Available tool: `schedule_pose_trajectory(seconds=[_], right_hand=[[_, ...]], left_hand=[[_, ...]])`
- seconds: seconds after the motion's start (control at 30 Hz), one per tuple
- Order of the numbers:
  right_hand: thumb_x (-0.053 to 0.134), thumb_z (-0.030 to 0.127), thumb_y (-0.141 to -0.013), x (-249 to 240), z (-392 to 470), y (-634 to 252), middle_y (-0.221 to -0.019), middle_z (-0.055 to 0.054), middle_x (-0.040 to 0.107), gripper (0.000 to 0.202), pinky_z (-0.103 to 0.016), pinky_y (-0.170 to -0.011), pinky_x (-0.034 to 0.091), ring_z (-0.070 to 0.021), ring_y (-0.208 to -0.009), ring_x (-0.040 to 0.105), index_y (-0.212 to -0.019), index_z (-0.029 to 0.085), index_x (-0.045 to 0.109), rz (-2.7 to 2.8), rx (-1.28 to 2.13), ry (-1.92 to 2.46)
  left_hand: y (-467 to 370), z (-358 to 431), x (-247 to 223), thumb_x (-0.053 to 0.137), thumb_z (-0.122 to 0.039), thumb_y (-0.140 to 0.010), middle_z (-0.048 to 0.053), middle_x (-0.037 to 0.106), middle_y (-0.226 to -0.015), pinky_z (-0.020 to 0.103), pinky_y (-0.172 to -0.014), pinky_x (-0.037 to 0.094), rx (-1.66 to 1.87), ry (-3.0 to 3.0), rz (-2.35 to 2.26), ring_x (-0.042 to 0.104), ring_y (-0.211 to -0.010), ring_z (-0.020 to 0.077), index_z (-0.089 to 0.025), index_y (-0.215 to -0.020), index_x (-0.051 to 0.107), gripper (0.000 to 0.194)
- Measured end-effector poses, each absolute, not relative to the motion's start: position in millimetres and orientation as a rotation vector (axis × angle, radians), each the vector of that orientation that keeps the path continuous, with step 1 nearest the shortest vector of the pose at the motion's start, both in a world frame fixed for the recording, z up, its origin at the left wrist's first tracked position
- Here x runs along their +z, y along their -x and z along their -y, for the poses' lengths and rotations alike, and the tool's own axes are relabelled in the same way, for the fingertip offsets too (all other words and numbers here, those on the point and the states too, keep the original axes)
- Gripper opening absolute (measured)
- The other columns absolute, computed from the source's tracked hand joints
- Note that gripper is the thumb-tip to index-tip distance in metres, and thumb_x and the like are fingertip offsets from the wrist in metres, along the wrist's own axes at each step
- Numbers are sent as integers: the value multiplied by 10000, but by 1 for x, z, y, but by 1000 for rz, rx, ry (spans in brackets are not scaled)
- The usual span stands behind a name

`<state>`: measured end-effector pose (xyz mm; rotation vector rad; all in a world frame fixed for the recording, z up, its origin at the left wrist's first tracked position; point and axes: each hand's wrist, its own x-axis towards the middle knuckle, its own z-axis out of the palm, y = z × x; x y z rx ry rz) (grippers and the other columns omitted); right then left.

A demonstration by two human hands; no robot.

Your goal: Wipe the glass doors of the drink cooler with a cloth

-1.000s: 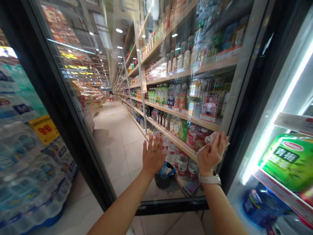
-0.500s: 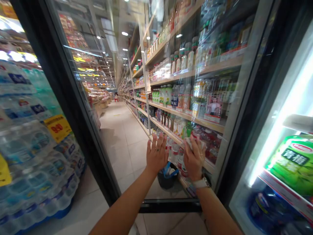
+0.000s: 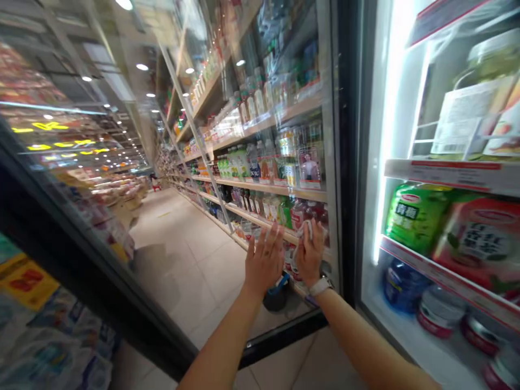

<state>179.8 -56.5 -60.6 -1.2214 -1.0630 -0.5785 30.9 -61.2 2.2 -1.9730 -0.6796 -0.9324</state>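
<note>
A glass cooler door [image 3: 195, 303] in a dark frame stands swung out in front of me. My left hand [image 3: 265, 262] lies against the glass, its fingers stretched out and apart, with nothing in it. To its right, my right hand [image 3: 311, 257] presses a crumpled whitish cloth [image 3: 303, 230] to the pane, mostly covered by the fingers. A watch with a pale band [image 3: 320, 286] is on my right wrist. Beyond the glass, low down, is a dark bucket [image 3: 275, 300] with something blue at its rim, partly hidden by my left hand.
On the right, the lit cooler holds a green bottle [image 3: 420, 216], a red bottle [image 3: 483, 238] and other drinks on shelves with price strips [image 3: 450, 273]. Wooden shelves [image 3: 260, 187] of drinks and a tiled aisle [image 3: 174, 244] show through the glass. A yellow price sign [image 3: 26, 281] and wrapped packs stand left.
My view has turned to the right, showing more of the cooler's inside. My right hand has shifted on the glass with the cloth, now closer to the door's right frame. The left hand remains flat.
</note>
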Motion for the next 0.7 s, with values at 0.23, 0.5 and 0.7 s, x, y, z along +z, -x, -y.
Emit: schedule_pose_trajectory(seconds=[0.23, 0.5, 0.7], right_hand=[[299, 213, -994, -54, 53, -189, -1558, -145, 344, 528, -625, -1162, 240, -267, -1475, 240, -1521, 219, 293, 850, -543, 1263], [398, 158, -945, -95, 55, -137, -1425, -90, 544, 536, -523, -1185, 265, -219, -1389, 414, -1467, 280, 411, 1285, -676, 1170], [310, 194, -966, -74, 55, -208, -1523, -119, 415, 556, -569, -1184, 229, -242, -1456, 292, -1520, 236, 305, 1053, -641, 1290]], left_hand=[[-47, 42, -5, 510, -357, -936, 103, 410, -1505, 455, -1239, 36, -912, 1970, 683, 196, -1484, 228, -167, -1533, 214, 693], [-45, 43, -3, 427, -263, -963, 96, 379, -1515, 442, -1239, 17, -942, 1977, 653, 171, -1484, 205, -167, -1530, 224, 610], [-49, 44, -2, 482, -276, -949, 90, 352, -1526, 434, -1241, 3, -977, 1972, 635, 110, -1490, 202, -166, -1529, 226, 644]])
